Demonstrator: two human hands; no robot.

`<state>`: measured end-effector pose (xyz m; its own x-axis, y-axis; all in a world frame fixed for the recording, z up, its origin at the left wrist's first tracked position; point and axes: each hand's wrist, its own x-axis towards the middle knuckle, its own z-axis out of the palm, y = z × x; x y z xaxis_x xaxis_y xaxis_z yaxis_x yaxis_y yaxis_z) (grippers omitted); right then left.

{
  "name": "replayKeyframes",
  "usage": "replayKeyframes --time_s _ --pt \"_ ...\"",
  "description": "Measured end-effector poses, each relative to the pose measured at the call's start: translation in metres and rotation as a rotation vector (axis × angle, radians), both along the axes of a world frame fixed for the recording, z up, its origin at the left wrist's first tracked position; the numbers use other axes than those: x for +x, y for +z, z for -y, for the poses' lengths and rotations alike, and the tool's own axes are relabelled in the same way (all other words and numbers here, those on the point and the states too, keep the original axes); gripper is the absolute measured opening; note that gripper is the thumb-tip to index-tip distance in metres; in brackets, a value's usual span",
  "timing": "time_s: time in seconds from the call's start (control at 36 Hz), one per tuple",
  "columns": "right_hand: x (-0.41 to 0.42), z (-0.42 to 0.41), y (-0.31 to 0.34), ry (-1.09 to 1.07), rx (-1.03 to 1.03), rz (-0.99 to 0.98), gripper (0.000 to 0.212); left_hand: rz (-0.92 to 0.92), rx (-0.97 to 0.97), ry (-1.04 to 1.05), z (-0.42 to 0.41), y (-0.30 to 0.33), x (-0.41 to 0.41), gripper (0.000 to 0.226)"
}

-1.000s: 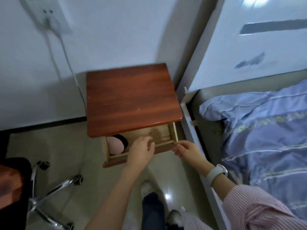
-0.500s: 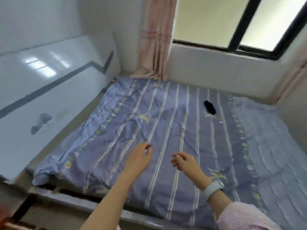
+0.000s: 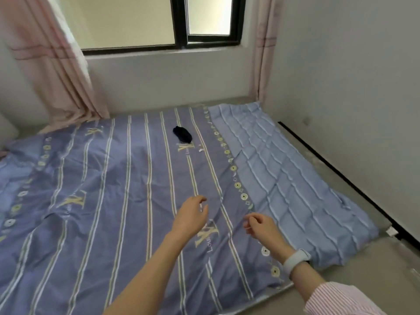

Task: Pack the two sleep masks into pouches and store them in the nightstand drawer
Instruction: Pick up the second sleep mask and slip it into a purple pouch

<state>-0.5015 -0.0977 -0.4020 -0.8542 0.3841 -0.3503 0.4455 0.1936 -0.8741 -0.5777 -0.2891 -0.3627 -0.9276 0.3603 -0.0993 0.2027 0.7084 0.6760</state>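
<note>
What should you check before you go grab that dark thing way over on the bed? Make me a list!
1. Dark item in plain sight on the bedspread: ok.
2. Nothing lying on top of it or against it: ok.
3. Left hand free to pick it up: ok, fingers open and holding nothing.
4. Right hand free: ok, fingers loosely curled, nothing in them.
5. Item within easy reach: not ok, it lies far up the bed toward the window wall, well beyond both hands; probably needs a lean forward.
6. Whether it is a mask or a pouch: cannot tell, too small and dark.
</note>
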Motion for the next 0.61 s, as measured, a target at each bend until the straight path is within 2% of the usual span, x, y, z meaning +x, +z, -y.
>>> replayKeyframes --time_s 0.25,0.42,0.61 --pt "-0.137 -0.062 -0.055 0.046 0.036 0.074 0.022 0.115 -0.038 0.123 -0.053 -0.083 -0.155 0.041" --pt "-0.251 -0.089 -0.092 0.225 0.186 0.126 0.02 0.184 -0.098 0.237 -0.073 -0.149 -0.247 0.048" --pt "-0.392 -0.093 -0.149 0.392 0.397 0.021 0.028 0.12 -0.226 0.339 -0.08 -0.234 -0.361 0.054"
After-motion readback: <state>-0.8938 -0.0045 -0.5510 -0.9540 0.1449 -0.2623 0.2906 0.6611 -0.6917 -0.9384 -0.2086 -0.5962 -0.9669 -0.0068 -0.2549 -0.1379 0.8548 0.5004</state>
